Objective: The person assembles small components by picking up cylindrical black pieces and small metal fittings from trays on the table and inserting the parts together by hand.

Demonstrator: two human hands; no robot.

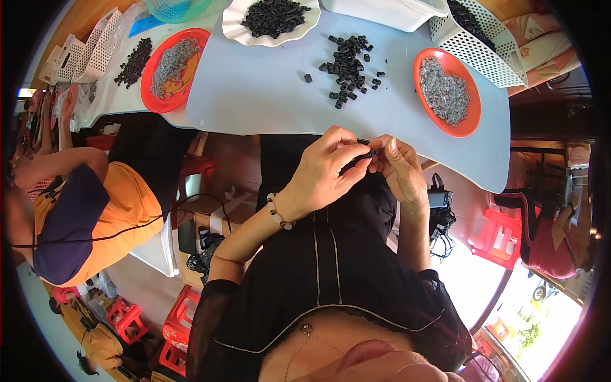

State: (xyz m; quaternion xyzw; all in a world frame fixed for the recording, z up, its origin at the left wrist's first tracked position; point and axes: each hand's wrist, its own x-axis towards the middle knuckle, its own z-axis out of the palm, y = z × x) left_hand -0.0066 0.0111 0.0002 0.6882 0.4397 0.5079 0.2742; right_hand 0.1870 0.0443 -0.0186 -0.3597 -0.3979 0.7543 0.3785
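Observation:
Just off the near edge of the table, both hands are together in front of my black top. My left hand (332, 164), a beaded bracelet on its wrist, pinches a small black plastic part (368, 155). The fingertips of my right hand (400, 167) close on the other end of the same part, partly hiding it. Beyond my hands lies a loose pile of black plastic parts (349, 63). To its right, an orange-red plate (474, 121) carries many tiny greyish, shiny pieces (444, 89). A white scalloped plate (233, 28) at the far side holds more small black parts (273, 18).
At the far right stand a white bin (388, 14) and a perforated white basket (509, 60) with black parts. Another red plate (153, 102) of shiny pieces sits left. A person in orange (137, 210) works there. Red stools (499, 239) and cables (443, 223) are below.

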